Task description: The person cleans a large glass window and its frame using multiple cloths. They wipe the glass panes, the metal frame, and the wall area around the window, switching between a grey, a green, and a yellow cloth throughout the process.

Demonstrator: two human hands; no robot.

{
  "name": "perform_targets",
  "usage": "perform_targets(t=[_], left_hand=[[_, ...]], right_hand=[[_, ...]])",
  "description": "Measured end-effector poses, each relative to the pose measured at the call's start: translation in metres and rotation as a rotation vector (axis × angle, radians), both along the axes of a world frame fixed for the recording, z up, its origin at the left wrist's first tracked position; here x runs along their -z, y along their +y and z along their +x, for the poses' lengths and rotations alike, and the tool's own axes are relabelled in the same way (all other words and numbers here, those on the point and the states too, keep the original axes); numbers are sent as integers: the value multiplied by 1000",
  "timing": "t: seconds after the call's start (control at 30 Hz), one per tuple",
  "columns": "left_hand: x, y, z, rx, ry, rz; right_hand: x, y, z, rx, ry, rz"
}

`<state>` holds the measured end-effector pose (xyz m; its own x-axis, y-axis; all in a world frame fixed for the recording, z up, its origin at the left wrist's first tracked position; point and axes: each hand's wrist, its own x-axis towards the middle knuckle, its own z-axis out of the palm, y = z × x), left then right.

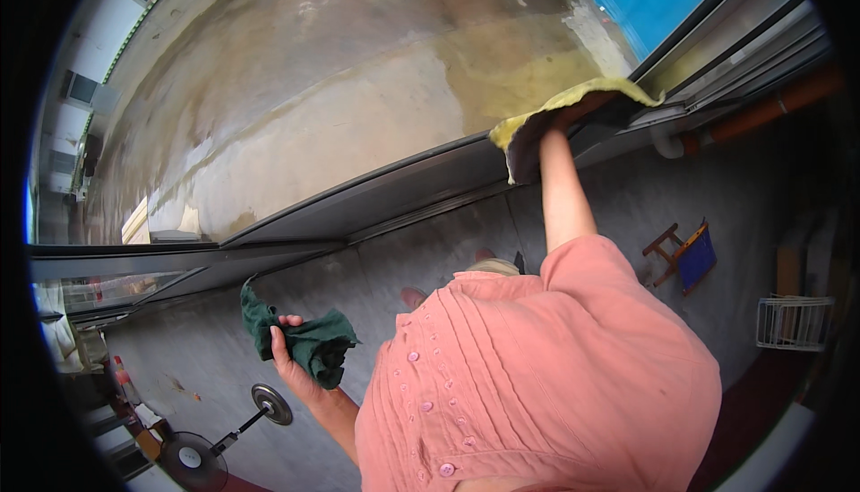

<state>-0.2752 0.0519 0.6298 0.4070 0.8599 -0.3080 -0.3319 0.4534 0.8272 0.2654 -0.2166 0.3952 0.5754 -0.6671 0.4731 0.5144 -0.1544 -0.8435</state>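
Note:
A crumpled dark green cloth [324,341] is bunched in my left hand [285,358], its thumb and fingers closed around it, low on the left and away from the window. My right arm reaches forward to a large glass pane in a dark frame [358,185]. There my right hand [557,123] holds a yellow cloth [587,90] up against the pane. The cloth's edges curl out around the hand, and its fingers are hidden in the shaded fold.
A fan with a round base [271,404] lies in view at lower left. To the right, a small folding stool with a blue seat [697,259] is on the grey floor [448,263], near a white wire rack [794,322]. An orange pipe [761,117] runs below the window frame.

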Motion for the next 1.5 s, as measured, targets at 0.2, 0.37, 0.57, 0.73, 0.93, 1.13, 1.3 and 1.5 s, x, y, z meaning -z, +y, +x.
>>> perform_targets(t=[0.2, 0.37, 0.57, 0.73, 0.93, 1.13, 1.3, 1.5], left_hand=[[-16, -9, 14, 64, 28, -9], [-35, -14, 27, 174, 64, 38], [-13, 1, 4, 78, 89, -12], [8, 10, -14, 28, 96, -85], [26, 54, -34, 14, 64, -79], [62, 95, -84, -48, 68, -98], [55, 204, -178, -40, -20, -180], [46, 242, -211, -45, -59, -166]], right_hand=[[87, 95, -173, -256, 711, 98], [57, 69, -125, -97, 489, -100], [52, -12, -13, -55, 232, 374], [52, 47, -75, -7, 421, 121], [43, 142, -173, -331, 709, 183], [10, 255, -279, -644, 972, 391], [12, 400, -375, -816, 1151, 432], [17, 547, -458, -1156, 1322, 435]])
